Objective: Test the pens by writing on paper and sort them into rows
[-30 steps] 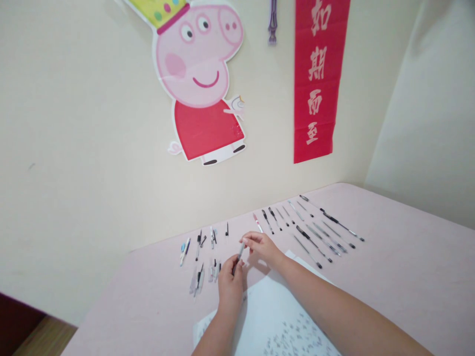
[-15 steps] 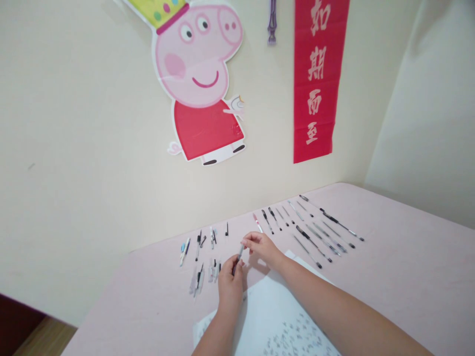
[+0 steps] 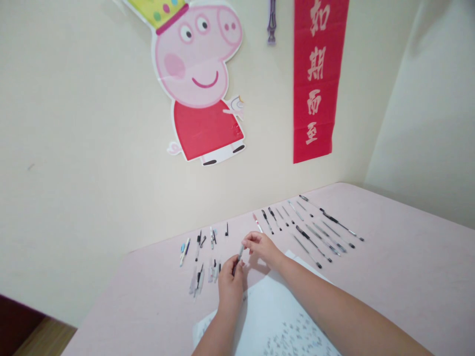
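Observation:
My left hand (image 3: 230, 282) and my right hand (image 3: 262, 246) both pinch one pen (image 3: 238, 257) over the pink table (image 3: 389, 277). The left fingers grip its dark lower end, and the right fingertips close on its upper end. The pen tilts up to the right, just beyond a white sheet of paper (image 3: 274, 316) covered in handwriting. Left of my hands lie several pen caps and small pen parts (image 3: 202, 257). To the right lies a row of several pens (image 3: 315, 227).
The table meets a cream wall with a pink cartoon pig sticker (image 3: 202, 79) and a red banner (image 3: 319, 79) with gold characters. The table's left edge (image 3: 100, 306) drops to a wooden floor. A second wall stands at the right.

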`<state>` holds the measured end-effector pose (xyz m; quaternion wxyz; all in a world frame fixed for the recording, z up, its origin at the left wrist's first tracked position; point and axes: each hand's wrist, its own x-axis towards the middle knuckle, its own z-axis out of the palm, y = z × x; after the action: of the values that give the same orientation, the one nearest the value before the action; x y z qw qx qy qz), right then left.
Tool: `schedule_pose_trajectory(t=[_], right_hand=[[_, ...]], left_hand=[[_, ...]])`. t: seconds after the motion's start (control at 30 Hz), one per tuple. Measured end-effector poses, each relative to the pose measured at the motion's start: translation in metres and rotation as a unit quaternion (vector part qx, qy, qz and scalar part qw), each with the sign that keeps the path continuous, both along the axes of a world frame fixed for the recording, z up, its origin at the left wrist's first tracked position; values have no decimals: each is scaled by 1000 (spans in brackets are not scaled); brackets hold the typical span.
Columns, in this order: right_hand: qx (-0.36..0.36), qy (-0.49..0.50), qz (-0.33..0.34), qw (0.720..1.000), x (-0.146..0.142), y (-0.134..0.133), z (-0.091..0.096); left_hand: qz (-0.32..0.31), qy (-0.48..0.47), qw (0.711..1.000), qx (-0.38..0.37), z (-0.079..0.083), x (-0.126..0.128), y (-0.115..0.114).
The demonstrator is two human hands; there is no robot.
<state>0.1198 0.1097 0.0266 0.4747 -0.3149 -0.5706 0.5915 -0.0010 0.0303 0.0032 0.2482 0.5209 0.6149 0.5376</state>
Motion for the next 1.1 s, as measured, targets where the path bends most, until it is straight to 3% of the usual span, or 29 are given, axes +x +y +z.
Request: schedule_pose_trajectory(t=[0.23,0.43,0.67,0.87,1.1], right_hand=[[-1,12,27,1000,0,-4,5],[-6,0,0,1000,1,-1,0],[-16,9,32,999,0,-6,4],[-19,-8,-6,1000,-2,-1,-1],[-35,26,42,998,-1,-6,3]], left_hand=[[14,8,1000,4,0,0,-1],[15,5,1000,7,1,0,-1],[14,22,1000,-4,-1,-1,-1],[7,11,1000,6,-3,-1,0],[11,15,1000,8,-1,-1,0]])
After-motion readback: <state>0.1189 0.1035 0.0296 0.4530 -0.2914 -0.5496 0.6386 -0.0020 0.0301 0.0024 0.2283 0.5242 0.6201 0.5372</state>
